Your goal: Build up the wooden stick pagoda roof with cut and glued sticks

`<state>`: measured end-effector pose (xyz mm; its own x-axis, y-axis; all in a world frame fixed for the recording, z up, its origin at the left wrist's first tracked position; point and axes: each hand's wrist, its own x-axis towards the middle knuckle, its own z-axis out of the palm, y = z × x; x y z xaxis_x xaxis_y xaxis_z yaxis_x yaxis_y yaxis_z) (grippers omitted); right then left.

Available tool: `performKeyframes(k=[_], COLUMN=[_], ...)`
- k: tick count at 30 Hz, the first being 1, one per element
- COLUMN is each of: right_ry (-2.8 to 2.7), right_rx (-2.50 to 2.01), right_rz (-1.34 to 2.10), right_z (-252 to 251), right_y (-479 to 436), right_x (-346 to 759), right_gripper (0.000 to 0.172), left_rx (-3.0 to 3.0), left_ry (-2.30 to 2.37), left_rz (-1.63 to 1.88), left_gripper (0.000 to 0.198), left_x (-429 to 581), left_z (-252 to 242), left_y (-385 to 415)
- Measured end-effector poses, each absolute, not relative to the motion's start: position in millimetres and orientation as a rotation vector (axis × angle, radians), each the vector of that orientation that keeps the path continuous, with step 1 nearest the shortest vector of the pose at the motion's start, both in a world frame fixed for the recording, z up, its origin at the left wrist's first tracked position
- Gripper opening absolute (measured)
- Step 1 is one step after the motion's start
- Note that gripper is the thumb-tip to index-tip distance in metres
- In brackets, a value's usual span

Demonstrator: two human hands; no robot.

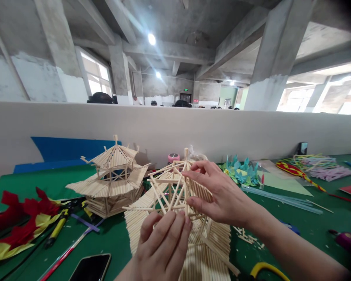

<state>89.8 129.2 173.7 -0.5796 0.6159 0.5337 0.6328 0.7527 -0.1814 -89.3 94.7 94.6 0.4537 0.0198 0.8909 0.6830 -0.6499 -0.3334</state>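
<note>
In front of me stands a pavilion model (134, 230) made of thin wooden sticks, its upper roof partly an open frame of slanting ribs. My right hand (219, 191) reaches in from the right, index fingertip and thumb on a wooden stick (186, 191) that slopes down from the roof peak. Lower down, my left hand (165, 242) has its fingers pressed together at that stick's bottom end; its thumb is hidden. Behind on the left sits a second stick pavilion (105, 187) with both roofs covered.
A phone (90, 268) lies at the front left beside red and yellow crepe pieces (23, 214). Blue paper flowers (242, 171), translucent glue sticks (280, 199) and pipe cleaners (321, 168) are on the right. Stick offcuts (248, 237) are scattered nearby. A white partition (193, 125) stands behind.
</note>
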Motion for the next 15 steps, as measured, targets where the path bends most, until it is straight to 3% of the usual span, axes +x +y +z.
performKeyframes(k=[5, 10, 15], right_ry=[-2.324, -2.353, -2.380], right_rx=[-0.898, -0.672, -0.643], right_rz=[-0.123, -0.205, -0.317], right_z=[170, 163, 156], right_y=[127, 119, 114], right_x=[90, 90, 89], right_gripper=[0.041, 0.017, 0.018], left_rx=[-2.048, -2.080, -2.090], left_ry=[-0.576, -0.586, -0.582], left_rz=[-1.191, -1.174, -1.196], left_gripper=[0.030, 0.026, 0.027], left_x=[-93, -94, -95], left_z=[98, 98, 96], left_y=[92, 92, 91])
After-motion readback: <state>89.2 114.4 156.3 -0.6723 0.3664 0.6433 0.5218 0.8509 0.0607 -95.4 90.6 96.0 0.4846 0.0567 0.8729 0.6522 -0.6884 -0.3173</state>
